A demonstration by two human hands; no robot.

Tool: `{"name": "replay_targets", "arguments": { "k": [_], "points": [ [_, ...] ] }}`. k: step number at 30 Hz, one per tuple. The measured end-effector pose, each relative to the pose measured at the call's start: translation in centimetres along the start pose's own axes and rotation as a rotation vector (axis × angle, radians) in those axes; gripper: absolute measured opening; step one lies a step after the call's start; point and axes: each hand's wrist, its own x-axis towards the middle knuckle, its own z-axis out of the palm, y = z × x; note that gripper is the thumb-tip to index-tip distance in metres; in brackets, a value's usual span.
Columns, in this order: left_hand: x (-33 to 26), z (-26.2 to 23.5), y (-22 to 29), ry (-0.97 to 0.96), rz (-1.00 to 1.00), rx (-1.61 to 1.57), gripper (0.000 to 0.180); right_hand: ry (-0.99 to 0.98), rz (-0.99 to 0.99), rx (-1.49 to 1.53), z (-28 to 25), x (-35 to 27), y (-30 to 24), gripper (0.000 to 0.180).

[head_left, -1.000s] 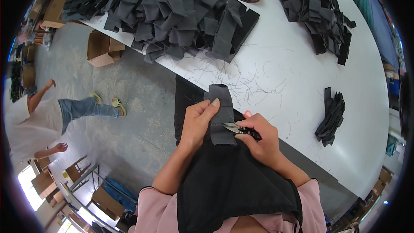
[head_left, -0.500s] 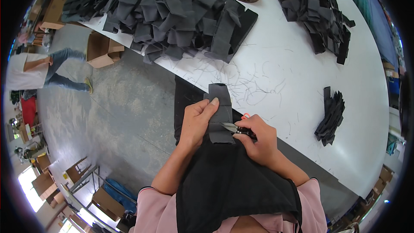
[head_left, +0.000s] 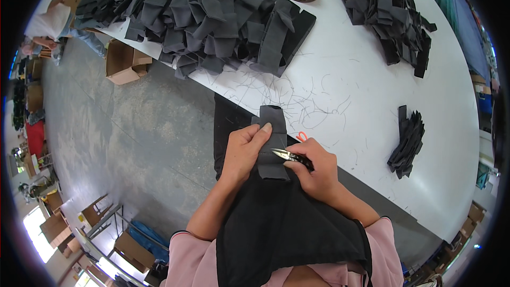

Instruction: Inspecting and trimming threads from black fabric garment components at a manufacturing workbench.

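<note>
My left hand (head_left: pixel 245 151) grips a dark grey fabric strip (head_left: pixel 273 141) at its left edge, thumb lying on top. Stitched seams cross the strip, which I hold upright over my lap beside the table edge. In my right hand (head_left: pixel 319 167) is a pair of thread snips (head_left: pixel 287 155), held between thumb and fingers. Their pointed metal blades rest over the strip's middle, near a seam; whether they touch the cloth I cannot tell. An orange loop (head_left: pixel 302 136) shows just above the right hand.
On the white table (head_left: pixel 366 143) lie a large heap of grey fabric strips (head_left: pixel 212 21), another pile (head_left: pixel 390 16) at far right and a small bundle (head_left: pixel 407 143). Loose thread ends (head_left: pixel 313 101) litter the tabletop. An open cardboard box (head_left: pixel 125 62) and a person (head_left: pixel 50 21) are at left.
The snips' blades have closed up and shifted slightly, and the strip has moved a little down and right. At left, the person has walked farther away, beyond the cardboard box.
</note>
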Motion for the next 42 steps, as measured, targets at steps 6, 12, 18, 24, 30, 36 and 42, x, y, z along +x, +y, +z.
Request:
{"name": "replay_targets", "arguments": {
  "k": [6,12,18,24,30,36,42],
  "points": [
    [-0.2,0.1,0.5,0.008,-0.005,0.029,0.042,-0.029,-0.162,-0.164,-0.3,0.1,-0.1,0.028],
    [-0.1,-0.3,-0.1,0.011,0.041,0.042,0.041,-0.048,-0.052,-0.105,-0.2,-0.2,-0.4,0.027],
    [-1.0,0.0,0.5,0.071,0.248,0.216,0.038,0.041,0.093,0.093,-0.9,-1.0,0.9,0.024],
    [-1.1,0.1,0.4,0.092,0.350,0.177,0.033,0.045,0.061,0.099,-1.9,-0.6,0.4,0.024],
    [-1.2,0.6,1.7,0.092,0.237,0.185,0.035,0.034,-0.050,-0.037,-1.1,-0.3,0.8,0.028],
    [-0.6,0.9,1.1,0.039,0.082,-0.004,0.037,-0.067,0.039,0.072,-1.4,1.1,-1.3,0.033],
    [-0.7,1.7,2.2,-0.125,-0.001,-0.057,0.031,-0.056,-0.197,-0.167,-1.2,1.6,-1.1,0.028]
  ]
}}
